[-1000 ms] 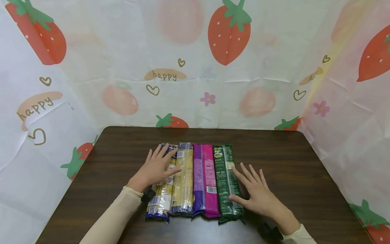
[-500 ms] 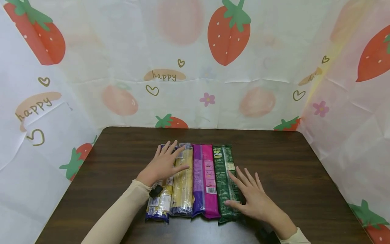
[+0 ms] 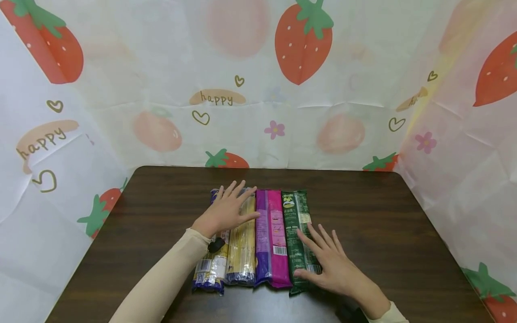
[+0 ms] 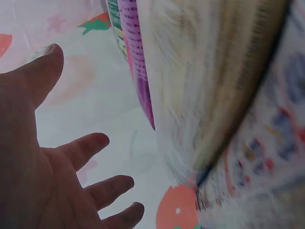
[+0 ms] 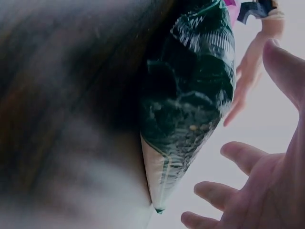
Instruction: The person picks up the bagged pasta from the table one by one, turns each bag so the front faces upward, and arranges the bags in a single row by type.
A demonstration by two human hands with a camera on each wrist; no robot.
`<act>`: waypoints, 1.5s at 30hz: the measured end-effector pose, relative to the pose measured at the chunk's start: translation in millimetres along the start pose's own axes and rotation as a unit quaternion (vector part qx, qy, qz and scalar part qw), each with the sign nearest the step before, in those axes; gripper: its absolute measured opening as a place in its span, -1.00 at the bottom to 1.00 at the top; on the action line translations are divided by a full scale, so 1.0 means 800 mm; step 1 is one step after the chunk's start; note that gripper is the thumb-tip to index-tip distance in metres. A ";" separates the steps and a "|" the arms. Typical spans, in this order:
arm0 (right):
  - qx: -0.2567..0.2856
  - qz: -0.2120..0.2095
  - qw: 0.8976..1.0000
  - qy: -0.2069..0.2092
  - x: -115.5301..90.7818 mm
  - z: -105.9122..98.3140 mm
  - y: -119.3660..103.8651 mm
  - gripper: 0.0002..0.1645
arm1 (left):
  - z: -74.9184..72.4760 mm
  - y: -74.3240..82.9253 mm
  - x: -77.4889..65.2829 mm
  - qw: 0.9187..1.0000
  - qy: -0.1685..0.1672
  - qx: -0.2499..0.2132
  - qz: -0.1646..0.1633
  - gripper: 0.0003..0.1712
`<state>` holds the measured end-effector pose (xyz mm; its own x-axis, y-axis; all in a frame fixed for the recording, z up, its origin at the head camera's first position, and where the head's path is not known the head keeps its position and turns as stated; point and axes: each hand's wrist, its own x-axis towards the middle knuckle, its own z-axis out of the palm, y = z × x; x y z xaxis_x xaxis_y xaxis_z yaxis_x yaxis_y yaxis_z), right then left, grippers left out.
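Packets of pasta lie side by side across the table. Leftmost is a blue and yellow packet (image 3: 210, 271), then a clear yellow packet (image 3: 242, 253) of long strands, a purple and pink packet (image 3: 270, 233), and a green packet (image 3: 291, 224). My left hand (image 3: 226, 213) hovers over the two yellow packets, fingers spread, hiding their upper parts. The left wrist view has a gap between that hand and the clear packet. Over the green packet's right side is my right hand (image 3: 333, 267), fingers spread and holding nothing; the right wrist view places it above the pack.
The dark wooden table (image 3: 169, 188) extends around the packets on all sides. A white strawberry-print cloth (image 3: 250, 130) hangs behind it and along both sides. Dark cameras sit at the wrists, below the cream sleeves.
My left hand has moved right and toward the far side, from the leftmost packet over the clear one. My right hand has shifted slightly left and nearer. The packets have stayed put.
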<state>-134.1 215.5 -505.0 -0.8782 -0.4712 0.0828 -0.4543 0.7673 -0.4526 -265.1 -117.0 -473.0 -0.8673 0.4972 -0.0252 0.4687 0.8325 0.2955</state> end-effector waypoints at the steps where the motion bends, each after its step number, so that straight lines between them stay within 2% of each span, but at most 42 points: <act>1: 0.001 -0.001 1.000 -0.002 0.000 0.000 -0.001 0.19 | -0.001 0.002 0.002 1.000 -0.003 0.002 0.001 0.01; 18: 0.005 -0.009 1.000 -0.021 -0.005 0.003 -0.010 0.16 | 0.004 0.027 0.035 1.000 -0.022 -0.008 0.017 0.00; 25: -0.001 -0.005 0.999 -0.032 -0.006 0.006 -0.011 0.15 | 0.005 0.038 0.047 0.999 -0.048 0.005 0.020 -0.01; 30: 0.001 -0.005 1.000 -0.030 -0.007 0.007 -0.011 0.15 | 0.009 0.041 0.063 0.998 -0.059 0.018 0.028 -0.02; 38: 0.016 -0.001 0.999 -0.046 -0.009 0.007 -0.010 0.16 | 0.014 0.040 0.082 0.997 -0.071 0.024 0.020 -0.02; 45: 0.013 -0.001 0.999 -0.050 -0.012 0.007 -0.007 0.19 | 0.022 0.042 0.100 0.996 -0.078 0.016 0.037 0.00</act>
<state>-122.4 213.1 -508.5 -0.8569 -0.5154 -0.0053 -0.4510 0.7549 -0.4762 -316.0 -44.6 -481.9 -0.7945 0.5877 -0.1528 0.5380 0.7980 0.2718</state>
